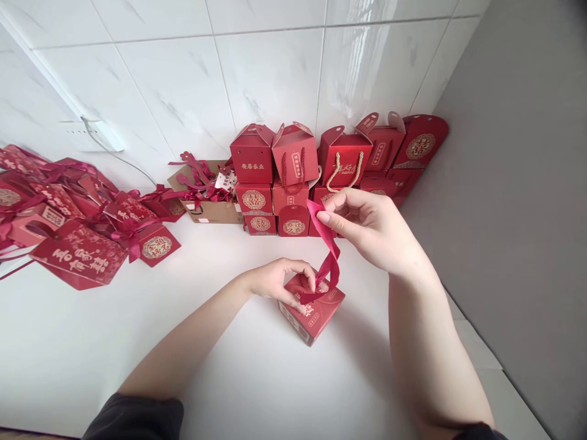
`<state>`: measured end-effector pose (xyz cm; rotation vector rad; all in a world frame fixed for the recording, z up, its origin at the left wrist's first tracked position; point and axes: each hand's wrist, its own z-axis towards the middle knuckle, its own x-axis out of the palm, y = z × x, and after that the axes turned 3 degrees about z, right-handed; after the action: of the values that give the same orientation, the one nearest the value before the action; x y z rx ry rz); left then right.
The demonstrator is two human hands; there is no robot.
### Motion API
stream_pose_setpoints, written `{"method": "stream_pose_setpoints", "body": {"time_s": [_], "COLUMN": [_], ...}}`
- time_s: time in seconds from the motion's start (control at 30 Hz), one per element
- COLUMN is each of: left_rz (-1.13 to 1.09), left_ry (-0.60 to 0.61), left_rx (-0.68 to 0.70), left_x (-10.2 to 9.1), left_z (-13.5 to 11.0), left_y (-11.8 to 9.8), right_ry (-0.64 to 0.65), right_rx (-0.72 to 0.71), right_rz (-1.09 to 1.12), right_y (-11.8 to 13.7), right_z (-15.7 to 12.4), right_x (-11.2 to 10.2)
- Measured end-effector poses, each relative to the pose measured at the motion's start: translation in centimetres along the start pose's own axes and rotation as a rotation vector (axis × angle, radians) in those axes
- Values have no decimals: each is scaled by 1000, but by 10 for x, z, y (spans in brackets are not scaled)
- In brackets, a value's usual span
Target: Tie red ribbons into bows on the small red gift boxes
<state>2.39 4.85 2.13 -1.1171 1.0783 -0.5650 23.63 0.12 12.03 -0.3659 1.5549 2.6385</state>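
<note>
A small red gift box (316, 315) with gold print stands on the white table (229, 366). My left hand (279, 282) rests on the box's top, fingers pinched on the ribbon at its base. A dark red ribbon (329, 260) rises from the box top. My right hand (367, 229) pinches the ribbon's upper end between thumb and forefinger, above and to the right of the box.
Several finished red boxes (293, 177) are stacked against the tiled wall. A cardboard box (208, 201) holds ribbons and tags. Flat, unfolded red boxes and ribbons (77, 220) lie heaped at the left. A grey wall (513, 183) closes off the right side.
</note>
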Motion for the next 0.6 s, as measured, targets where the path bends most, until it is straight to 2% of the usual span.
{"method": "stream_pose_setpoints", "body": {"time_s": [0.33, 0.43, 0.53, 0.6], "left_rz": [-5, -2, 2, 24], "left_ry": [21, -4, -17, -2], "left_rx": [2, -56, -102, -84], "left_x": [1, 1, 1, 1], "left_z": [0, -2, -4, -4], "left_y": [-3, -4, -9, -14], "right_ry": [-111, -166, -160, -149], "right_rx": [-50, -79, -55, -38], "right_rz": [102, 142, 201, 202], "right_y": [1, 3, 4, 5], "right_z": [1, 0, -2, -2], "right_x": [-1, -5, -11, -14]}}
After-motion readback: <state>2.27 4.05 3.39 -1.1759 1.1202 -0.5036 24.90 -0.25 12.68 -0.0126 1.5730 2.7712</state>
